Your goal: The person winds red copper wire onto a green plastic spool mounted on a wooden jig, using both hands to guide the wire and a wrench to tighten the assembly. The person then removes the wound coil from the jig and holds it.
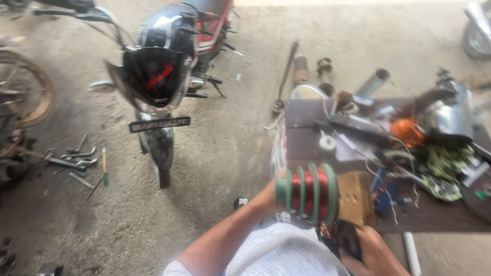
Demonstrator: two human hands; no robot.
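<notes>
Left hand [265, 198] raised at chest height, closed against the near end of a green spool [307, 192] wound with red copper wire; fingers hidden behind the flange, so exact curl not readable, but spool clearly carried by it. Spool held sideways, axis roughly level, four green flanges visible with red windings between them. Right hand [372, 251] low at the bottom edge, fingers wrapped around a dark object [349, 239]; kind of object not clear, blurred. Spool positioned just in front of a tan, ribbed block [356, 198] at the near edge of a dark workbench [302, 143], overlapping it in view; contact between the two cannot be told. Bench top crowded: an orange round part [406, 131], a white roll of tape [328, 142], a tangle of green and yellow wire [449, 162], a shiny metal housing [452, 116], a grey tube [374, 82] at the far edge. White patterned cloth [284, 253] across the lap below the spool. Parked well to the left on the concrete floor [230, 143], a black and red motorcycle [166, 66] facing the camera. Further left on the floor, scattered wrenches [76, 158] and a screwdriver with a yellow and green handle [104, 166]. Rusty wheel rim [25, 87] at the left edge.
</notes>
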